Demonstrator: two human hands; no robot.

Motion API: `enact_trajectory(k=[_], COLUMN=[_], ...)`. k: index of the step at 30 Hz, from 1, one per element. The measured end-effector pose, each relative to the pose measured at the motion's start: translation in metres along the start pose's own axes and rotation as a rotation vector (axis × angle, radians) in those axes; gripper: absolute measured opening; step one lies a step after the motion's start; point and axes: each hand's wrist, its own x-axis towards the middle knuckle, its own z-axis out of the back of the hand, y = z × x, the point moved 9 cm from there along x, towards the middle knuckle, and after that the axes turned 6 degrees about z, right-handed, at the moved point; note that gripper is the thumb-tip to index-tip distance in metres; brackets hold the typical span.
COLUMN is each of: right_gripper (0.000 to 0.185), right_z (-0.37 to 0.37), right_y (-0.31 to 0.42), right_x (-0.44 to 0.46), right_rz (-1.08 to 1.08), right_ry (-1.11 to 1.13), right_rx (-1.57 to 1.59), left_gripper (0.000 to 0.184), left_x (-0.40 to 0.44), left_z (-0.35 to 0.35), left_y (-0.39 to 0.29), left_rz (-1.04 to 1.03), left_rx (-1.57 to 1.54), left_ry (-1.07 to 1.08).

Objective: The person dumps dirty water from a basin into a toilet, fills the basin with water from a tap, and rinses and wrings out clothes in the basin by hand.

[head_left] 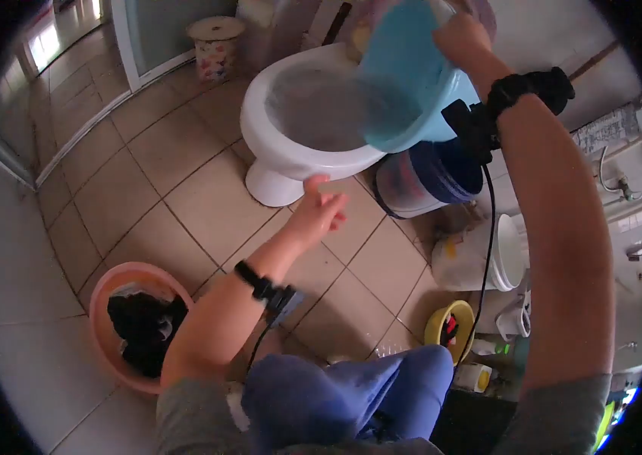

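The right hand (463, 39) is closed on the edge of the blue basin (393, 68), which hangs tilted just left of it, over the toilet (258, 125). The left hand (316, 214) (fingers loosely curled, nothing in them) is near the toilet; a pink tub (101, 322) holding dark cloth (139, 322) sits left of that hand.

Right hand (463, 39) grips the blue basin (404, 76) right at the top edge, so both get chopped off. Left of the grip, the toilet bowl (257, 114) has a super blurry inside. Under the grip, the basin hides part of a bucket (421, 186); further down, red stuff (450, 331) in a yellow tub (434, 326) is too tiny to ID.
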Motion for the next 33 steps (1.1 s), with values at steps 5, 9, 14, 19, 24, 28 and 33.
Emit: enact_trajectory(k=[5, 9, 14, 19, 24, 28, 33], right_gripper=[0.057, 0.039, 0.037, 0.036, 0.033, 0.027, 0.026], right_z=[0.028, 0.055, 0.078, 0.106, 0.137, 0.151, 0.162], right_y=[0.043, 0.071, 0.087, 0.108, 0.103, 0.086, 0.082], right_x=[-0.03, -0.061, -0.078, -0.098, -0.105, -0.104, -0.118], right_rz=[0.006, 0.077, 0.287, 0.534, 0.485, 0.443, 0.484], right_ry=[0.022, 0.068, -0.04, -0.115, -0.087, -0.188, -0.284], right_rx=[-0.124, -0.072, -0.146, -0.325, -0.264, -0.163, -0.143], left_gripper=[0.041, 0.03, 0.039, 0.05, 0.051, 0.036, 0.026], left_x=[-0.101, -0.206, -0.293, -0.314, -0.307, -0.302, -0.29], left_z=[0.071, 0.159, 0.173, 0.167, 0.182, 0.207, 0.207], left_y=[0.098, 0.147, 0.132, 0.171, 0.187, 0.201, 0.212], left_rz=[0.099, 0.051, -0.066, 0.009, 0.338, 0.593, 0.589], left_rx=[0.045, 0.589, 1.333, 1.302, 1.245, 1.263, 1.314], left_ry=[-0.13, -0.453, -0.772, -0.73, -0.833, -0.848, -0.819])
